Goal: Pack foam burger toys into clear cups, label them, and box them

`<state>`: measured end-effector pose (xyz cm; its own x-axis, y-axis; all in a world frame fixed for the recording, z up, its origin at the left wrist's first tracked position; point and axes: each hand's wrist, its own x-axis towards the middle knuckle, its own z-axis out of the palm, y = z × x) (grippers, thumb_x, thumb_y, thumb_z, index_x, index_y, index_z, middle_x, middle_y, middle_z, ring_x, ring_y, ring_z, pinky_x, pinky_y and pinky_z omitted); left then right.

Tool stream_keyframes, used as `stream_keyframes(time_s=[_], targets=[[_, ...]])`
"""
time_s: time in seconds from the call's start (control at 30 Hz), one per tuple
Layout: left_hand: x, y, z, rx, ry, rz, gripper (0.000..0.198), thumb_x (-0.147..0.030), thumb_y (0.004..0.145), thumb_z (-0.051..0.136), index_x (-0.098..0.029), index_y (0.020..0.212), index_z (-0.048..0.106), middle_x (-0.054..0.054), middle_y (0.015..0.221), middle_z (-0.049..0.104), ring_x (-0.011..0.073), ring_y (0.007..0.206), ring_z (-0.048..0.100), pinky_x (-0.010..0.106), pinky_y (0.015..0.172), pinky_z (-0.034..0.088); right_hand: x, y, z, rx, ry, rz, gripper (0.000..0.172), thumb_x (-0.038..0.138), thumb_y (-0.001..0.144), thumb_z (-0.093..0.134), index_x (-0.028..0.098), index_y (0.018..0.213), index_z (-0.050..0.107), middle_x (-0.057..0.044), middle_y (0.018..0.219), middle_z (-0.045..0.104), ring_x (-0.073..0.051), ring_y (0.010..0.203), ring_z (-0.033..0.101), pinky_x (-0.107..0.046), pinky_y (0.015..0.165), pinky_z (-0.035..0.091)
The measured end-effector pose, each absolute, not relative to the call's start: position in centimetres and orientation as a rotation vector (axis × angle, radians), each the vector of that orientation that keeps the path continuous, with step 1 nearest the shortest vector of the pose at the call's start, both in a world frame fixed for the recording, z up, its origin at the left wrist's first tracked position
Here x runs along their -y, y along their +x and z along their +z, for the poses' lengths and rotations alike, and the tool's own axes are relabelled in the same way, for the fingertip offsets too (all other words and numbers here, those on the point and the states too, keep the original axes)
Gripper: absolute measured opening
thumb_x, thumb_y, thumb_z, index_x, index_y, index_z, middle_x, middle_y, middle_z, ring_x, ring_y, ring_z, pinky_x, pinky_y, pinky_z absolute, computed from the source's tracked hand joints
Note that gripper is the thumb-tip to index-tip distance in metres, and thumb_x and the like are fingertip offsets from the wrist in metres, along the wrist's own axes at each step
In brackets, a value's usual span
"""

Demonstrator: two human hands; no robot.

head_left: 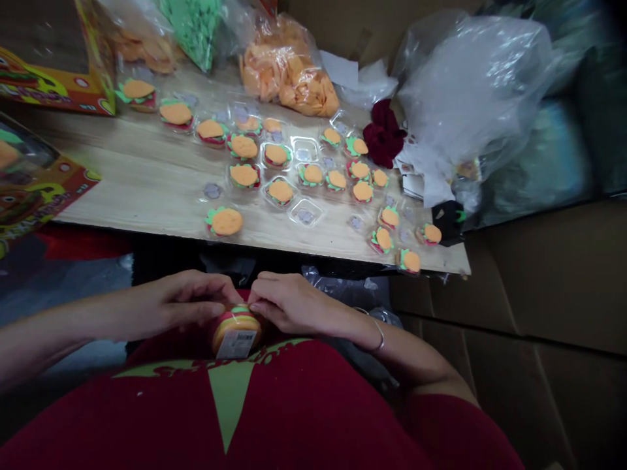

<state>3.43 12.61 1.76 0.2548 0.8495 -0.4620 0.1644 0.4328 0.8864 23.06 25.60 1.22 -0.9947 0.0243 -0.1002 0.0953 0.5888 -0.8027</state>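
Note:
A packaged toy burger (223,331) rests against my red shirt, below the table's front edge. It has layered orange, yellow, red and green bands, and a white barcode label (237,344) faces up on its side. My left hand (196,301) holds it at the upper left, thumb and fingers closed on its rim. From the upper right, my right hand (289,303) pinches the rim with thumb and forefinger. The far side of the toy is hidden. On the table just beyond, an orange-topped burger (227,222) sits in a clear pack.
On the wooden table (147,176) stand many clear containers with burger pieces, among them an open container (305,213). Behind are a bag of orange pieces (289,68), a green bag (193,29), dark red pieces (385,134) and clear plastic (480,85). Printed boxes (44,189) stand left.

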Motion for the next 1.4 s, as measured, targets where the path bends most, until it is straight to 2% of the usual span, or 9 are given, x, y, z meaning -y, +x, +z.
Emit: stream_keyframes(time_s=[0.1,0.4,0.53,0.67,1.0,1.13,1.27,1.33,1.4], targets=[[-12.0,3.6,1.2,-1.232,1.079,0.602,0.028,-0.04,0.089,0.055,-0.019,0.098,0.071,0.005,0.092,0.073,0.0242,0.083,0.067,0.027,0.072,0.053,-25.3,22.8,1.1,-2.716,0.148,-1.296,0.013,0.02,0.095,0.046,0.016,0.087,0.055,-0.004,0.088,0.058,-0.012,0.074,0.05,-0.024,0.066,0.038],[-11.1,4.1,-0.9,-1.453,1.167,0.775,0.028,-0.039,0.091,0.049,-0.018,0.09,0.068,0.003,0.079,0.071,0.0188,0.07,0.063,0.024,0.062,0.05,-25.6,21.1,-0.5,-2.687,0.17,-1.302,0.011,0.018,0.095,0.05,0.016,0.087,0.057,-0.003,0.09,0.059,-0.012,0.079,0.052,-0.023,0.071,0.039],[-11.2,3.6,-1.0,-1.47,1.223,0.728,0.03,-0.039,0.092,0.047,-0.016,0.081,0.062,0.002,0.072,0.064,0.0165,0.065,0.057,0.022,0.059,0.046,-25.6,20.6,0.1,-2.762,0.081,-1.053,0.015,0.019,0.096,0.045,0.016,0.088,0.056,-0.004,0.091,0.058,-0.012,0.071,0.048,-0.025,0.061,0.034],[-11.6,3.2,-1.0,-1.345,1.257,0.667,0.03,-0.038,0.093,0.047,-0.017,0.075,0.055,-0.001,0.066,0.054,0.0133,0.06,0.048,0.02,0.054,0.04,-25.4,20.6,0.5,-2.767,-0.028,-1.049,0.016,0.019,0.097,0.042,0.016,0.089,0.056,-0.003,0.091,0.057,-0.013,0.072,0.048,-0.025,0.062,0.035],[-10.8,4.2,-2.0,-1.423,1.076,0.794,0.031,-0.043,0.091,0.054,-0.017,0.074,0.061,0.001,0.067,0.058,0.0147,0.061,0.052,0.02,0.055,0.044,-25.4,21.4,-1.1,-2.635,0.191,-1.428,0.012,0.018,0.094,0.05,0.016,0.086,0.059,-0.004,0.091,0.059,-0.013,0.08,0.053,-0.026,0.074,0.043],[-9.5,3.5,-3.4,-1.416,0.983,0.923,0.024,-0.04,0.09,0.059,-0.023,0.102,0.073,0.006,0.095,0.073,0.0233,0.085,0.066,0.028,0.074,0.054,-25.9,21.2,-3.1,-2.423,0.322,-1.754,0.009,0.012,0.09,0.056,0.014,0.082,0.061,-0.001,0.082,0.061,-0.011,0.074,0.053,-0.023,0.071,0.042],[-7.3,2.7,-4.1,-1.404,1.149,0.964,0.03,-0.029,0.091,0.059,-0.031,0.119,0.071,0.008,0.112,0.071,0.0253,0.1,0.066,0.031,0.085,0.054,-26.2,21.5,-5.7,-1.916,0.59,-2.132,0.009,0.016,0.088,0.059,0.013,0.08,0.062,0.003,0.072,0.06,-0.007,0.063,0.051,-0.02,0.063,0.04],[-6.6,2.7,-4.3,-1.38,1.301,0.994,0.038,-0.022,0.089,0.063,-0.033,0.125,0.067,0.008,0.114,0.068,0.0239,0.101,0.065,0.03,0.086,0.053,-26.0,21.6,-6.9,-1.696,0.687,-2.233,0.01,0.019,0.087,0.062,0.013,0.079,0.062,0.004,0.068,0.059,-0.006,0.057,0.048,-0.019,0.059,0.038],[-6.5,3.1,-4.4,-1.461,1.402,1.047,0.036,-0.019,0.085,0.069,-0.031,0.119,0.07,0.008,0.102,0.066,0.0208,0.092,0.063,0.028,0.081,0.052,-25.5,21.7,-7.8,-1.531,0.761,-2.3,0.012,0.022,0.085,0.063,0.013,0.078,0.061,0.005,0.064,0.057,-0.006,0.052,0.045,-0.019,0.056,0.036]])
